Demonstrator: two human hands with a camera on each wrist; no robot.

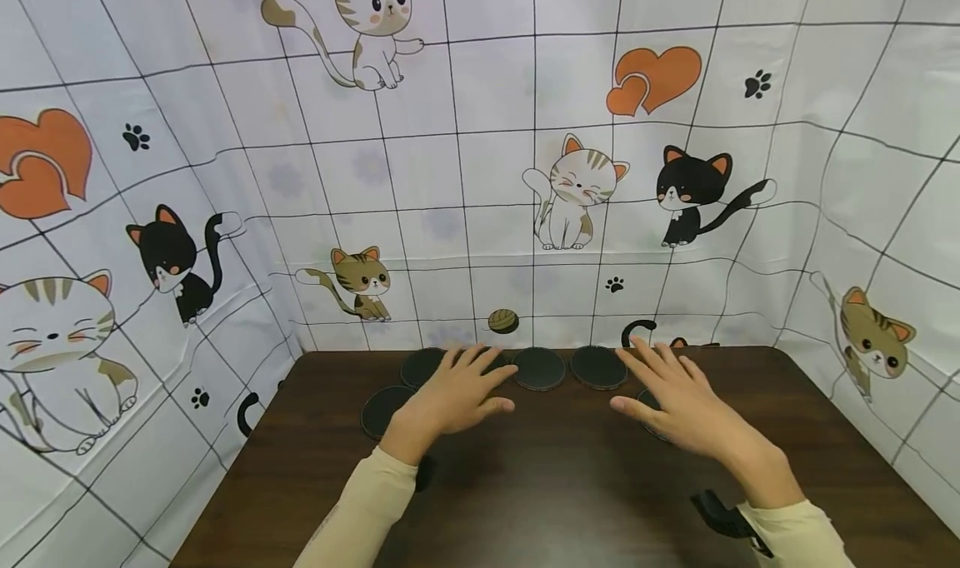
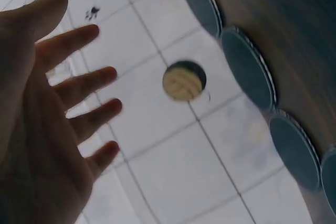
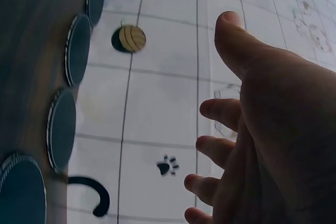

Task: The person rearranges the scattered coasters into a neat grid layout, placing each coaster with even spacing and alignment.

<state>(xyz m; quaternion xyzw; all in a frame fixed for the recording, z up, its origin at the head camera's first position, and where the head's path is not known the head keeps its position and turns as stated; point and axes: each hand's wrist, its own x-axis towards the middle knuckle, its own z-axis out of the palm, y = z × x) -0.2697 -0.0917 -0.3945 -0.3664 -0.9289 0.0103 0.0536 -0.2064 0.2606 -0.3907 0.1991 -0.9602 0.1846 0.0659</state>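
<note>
Hovering with spread fingers, left hand and right hand, over dark round coasters

- your left hand fills the left side of the view, palm toward the camera, fingers straight and spread, holding nothing.
- the thumb points up toward the top left corner.
- along the right side a row of dark round discs lies on the brown table, near its edge, one just beside the next.
- your fingertips are apart from the discs, with the white gridded cloth showing between them.
- on the cloth, a printed yarn ball sits between your fingers and the discs.
- a small paw print shows on the cloth just above your index finger.
</note>
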